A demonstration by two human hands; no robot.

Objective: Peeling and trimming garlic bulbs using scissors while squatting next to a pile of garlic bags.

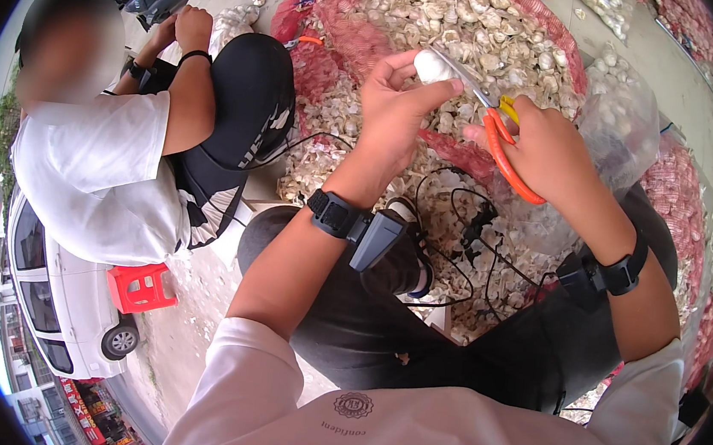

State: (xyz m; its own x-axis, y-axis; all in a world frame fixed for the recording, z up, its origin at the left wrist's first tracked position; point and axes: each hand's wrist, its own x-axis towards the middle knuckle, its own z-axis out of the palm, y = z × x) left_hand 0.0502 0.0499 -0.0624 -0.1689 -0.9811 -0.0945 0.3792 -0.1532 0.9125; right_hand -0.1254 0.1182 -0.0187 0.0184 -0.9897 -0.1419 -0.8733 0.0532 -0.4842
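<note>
A white garlic bulb [434, 66] is pinched between the thumb and fingers of my left hand [398, 98]. My right hand [544, 146] is wrapped round a pair of scissors [501, 142] with orange and yellow handles. Their metal blades point up and left and reach the bulb's right side; whether they touch it I cannot tell. Beyond both hands lies a large heap of garlic bulbs [479, 15] on red mesh sacking [354, 29]. Loose skins and trimmings [446, 231] cover the ground below my hands.
A person in a white shirt [109, 164] sits close on my left, near orange-handled scissors [308, 40]. To the right stand a clear plastic bag of garlic [620, 119] and red mesh sacks [676, 202]. Black cables [489, 270] hang by my knees. A red stool [142, 288] is at left.
</note>
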